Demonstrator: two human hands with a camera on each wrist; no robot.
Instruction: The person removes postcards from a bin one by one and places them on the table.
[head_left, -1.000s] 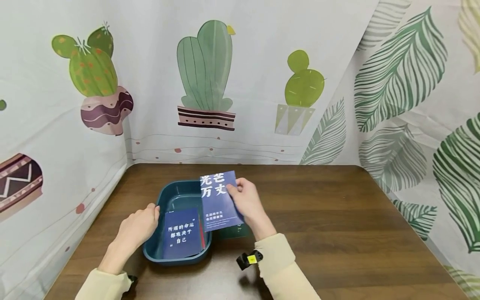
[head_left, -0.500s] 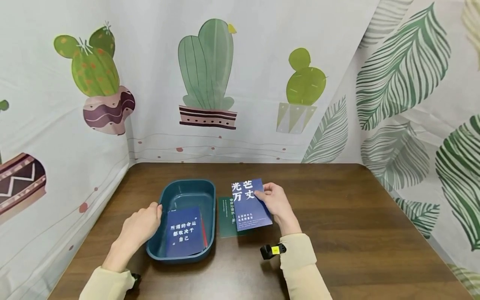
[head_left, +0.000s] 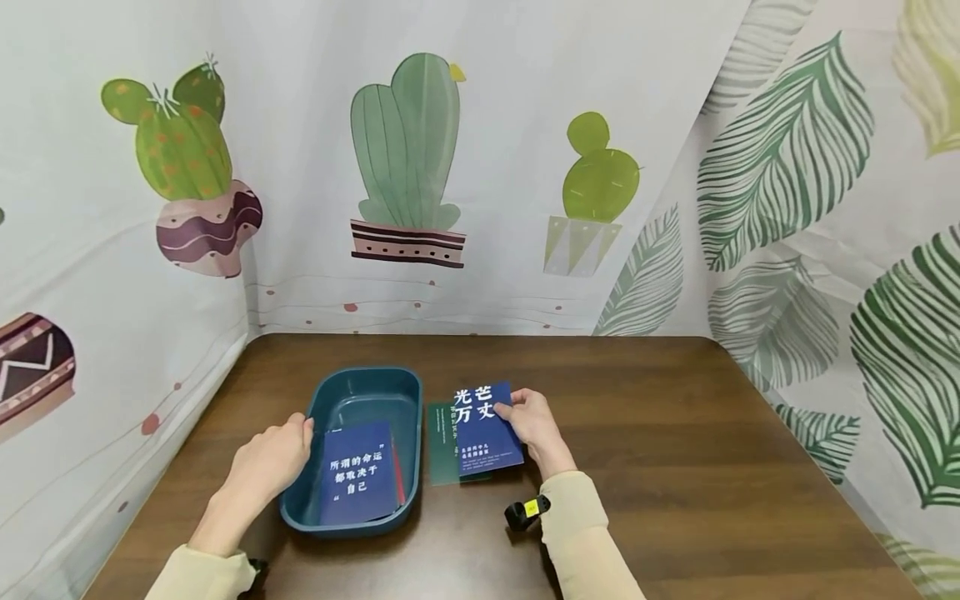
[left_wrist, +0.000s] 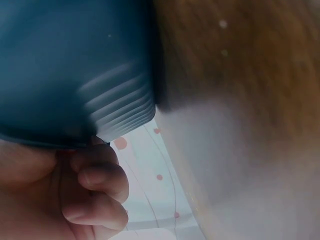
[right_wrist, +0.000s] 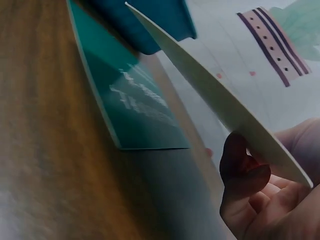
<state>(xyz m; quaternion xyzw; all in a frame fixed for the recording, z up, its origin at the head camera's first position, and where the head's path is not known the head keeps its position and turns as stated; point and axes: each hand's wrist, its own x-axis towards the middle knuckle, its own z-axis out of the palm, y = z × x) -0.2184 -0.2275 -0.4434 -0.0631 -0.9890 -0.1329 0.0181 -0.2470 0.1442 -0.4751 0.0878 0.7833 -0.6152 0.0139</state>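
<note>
My left hand grips the left rim of a teal plastic basin; in the left wrist view its fingers curl beneath that rim. A dark blue card with white lettering lies inside, with a red edge showing beside it. To the basin's right, my right hand pinches another blue card by its right side. This card partly covers a green card lying on the table. From the right wrist, the held card's pale back appears tilted and raised off the green one.
A brown wood-grain table extends to the right and in front of the basin. Behind it hangs a white cloth printed with cacti and leaves. A black wrist camera sits by the right sleeve.
My right hand has carried the blue card rightward from over the basin's edge, then lowered it slightly over the green card. My left hand stays on the basin rim.
</note>
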